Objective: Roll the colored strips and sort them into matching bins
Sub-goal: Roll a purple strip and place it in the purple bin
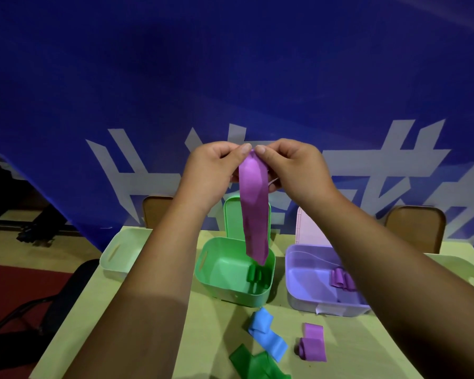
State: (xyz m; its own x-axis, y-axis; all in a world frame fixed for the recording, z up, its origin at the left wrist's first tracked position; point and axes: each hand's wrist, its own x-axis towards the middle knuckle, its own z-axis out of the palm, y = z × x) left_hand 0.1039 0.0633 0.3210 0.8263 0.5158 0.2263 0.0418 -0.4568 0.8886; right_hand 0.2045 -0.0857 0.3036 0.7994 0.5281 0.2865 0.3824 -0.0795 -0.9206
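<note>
I hold a long purple strip up in the air. My left hand and my right hand pinch its top end together, and the rest hangs down over the green bin. That bin holds a rolled green strip. The purple bin to its right holds rolled purple strips. On the table in front lie a blue strip, a partly rolled purple strip and a green strip.
A pale green bin stands at the table's left edge and another pale bin at the right. Green and pink lids stand upright behind the bins. Two chair backs and a blue banner are beyond the yellow-green table.
</note>
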